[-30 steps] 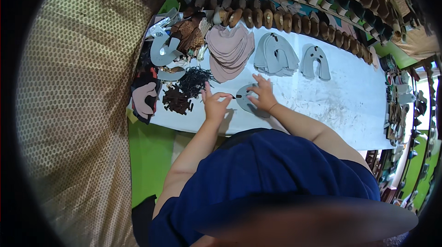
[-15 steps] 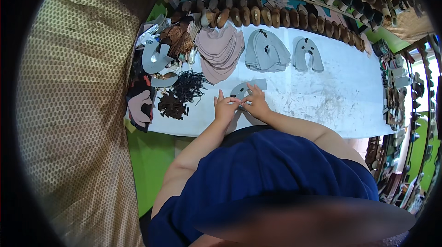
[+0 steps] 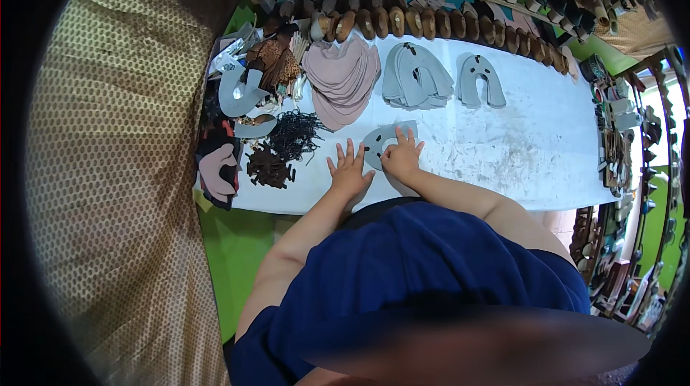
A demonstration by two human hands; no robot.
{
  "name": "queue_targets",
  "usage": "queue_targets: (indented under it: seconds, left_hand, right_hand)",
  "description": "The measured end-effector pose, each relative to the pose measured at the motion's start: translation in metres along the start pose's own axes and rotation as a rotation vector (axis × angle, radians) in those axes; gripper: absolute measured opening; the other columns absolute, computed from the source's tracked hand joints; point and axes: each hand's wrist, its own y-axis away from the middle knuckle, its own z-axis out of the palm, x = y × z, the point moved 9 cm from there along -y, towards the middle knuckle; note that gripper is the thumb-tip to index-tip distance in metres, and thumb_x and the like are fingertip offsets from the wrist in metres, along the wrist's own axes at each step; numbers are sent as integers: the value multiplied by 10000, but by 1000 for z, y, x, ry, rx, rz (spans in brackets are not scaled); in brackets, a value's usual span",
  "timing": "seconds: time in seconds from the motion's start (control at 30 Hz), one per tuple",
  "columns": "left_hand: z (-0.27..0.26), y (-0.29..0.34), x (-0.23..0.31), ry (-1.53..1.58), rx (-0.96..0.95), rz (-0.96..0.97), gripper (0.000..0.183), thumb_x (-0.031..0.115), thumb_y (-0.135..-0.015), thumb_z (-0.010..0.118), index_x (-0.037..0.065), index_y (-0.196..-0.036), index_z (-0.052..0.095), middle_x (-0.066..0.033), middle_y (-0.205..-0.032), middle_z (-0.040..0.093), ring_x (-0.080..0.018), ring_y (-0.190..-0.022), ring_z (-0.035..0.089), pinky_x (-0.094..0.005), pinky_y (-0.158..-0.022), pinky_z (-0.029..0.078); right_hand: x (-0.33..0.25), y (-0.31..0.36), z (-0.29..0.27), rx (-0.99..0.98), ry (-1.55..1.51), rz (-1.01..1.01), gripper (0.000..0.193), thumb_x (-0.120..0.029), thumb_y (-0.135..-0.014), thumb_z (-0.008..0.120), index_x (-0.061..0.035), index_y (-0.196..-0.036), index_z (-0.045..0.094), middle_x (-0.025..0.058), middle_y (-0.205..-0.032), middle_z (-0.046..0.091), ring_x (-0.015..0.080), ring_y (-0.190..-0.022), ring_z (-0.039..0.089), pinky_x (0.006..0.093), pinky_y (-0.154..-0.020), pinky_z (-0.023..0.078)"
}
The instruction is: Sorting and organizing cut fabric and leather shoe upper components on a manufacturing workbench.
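Observation:
A grey U-shaped shoe-upper piece with small dark tabs lies on the white tabletop in front of me. On its right part rests my right hand, several fingers stretched out and the fingertips nearest the piece's middle pressing down; the hand covers some of it. Just left of the piece, my left hand is open, palm down with fingers spread, holding nothing. A pile of short dark brown strips and a tangle of black strips lie farther left.
Behind my hands are stacked pink pieces, stacked grey uppers and a smaller grey stack. Wooden shoe lasts line the table's back edge. Shelves with heeled shoes stand beyond, and racks are at right. A patterned curtain hangs left.
My left hand has let go, moved slightly left and spread its fingers. My right hand has opened from its pinch and settled onto the grey piece, which shows more of its surface.

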Motion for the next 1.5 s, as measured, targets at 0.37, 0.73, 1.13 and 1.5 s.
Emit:
queue_targets:
  seconds: [0.37,0.73,1.13,1.5]
  left_hand:
    - [1,-1,1,-52,-79,13,993,542,-883,594,123,-1593,40,-105,-1665,-66,-370,-1511,-140,-676,-1134,-46]
    - [-2,1,4,-59,-73,10,987,527,-877,613,119,-1593,69,-104,-1666,-44,-371,-1516,-107,-665,-1143,-37]
    - [-19,-3,3,162,178,10,827,455,-804,717,90,-1481,411,-231,-1640,7,-461,-1500,-44,-680,-1134,38]
    - [-32,-21,7,263,238,-41,345,430,-757,763,88,-805,746,-276,-1614,128,-528,-1475,0,-724,-1101,70]
  right_hand:
    - [-3,-1,6,-112,10,64,178,-250,-798,650,-141,-856,777,152,-1628,205,437,-1501,75,757,-1094,82]
    - [-5,3,4,-18,79,-34,199,-262,-821,634,-113,-912,730,192,-1588,272,432,-1493,121,761,-1088,88]
    - [-13,33,-6,-8,222,-675,432,-367,-895,602,-270,-1315,617,139,-1609,238,394,-1503,124,742,-1104,35]
    - [-15,34,-12,-45,232,-676,463,-360,-894,582,-275,-1350,591,153,-1606,241,393,-1498,146,738,-1110,83]
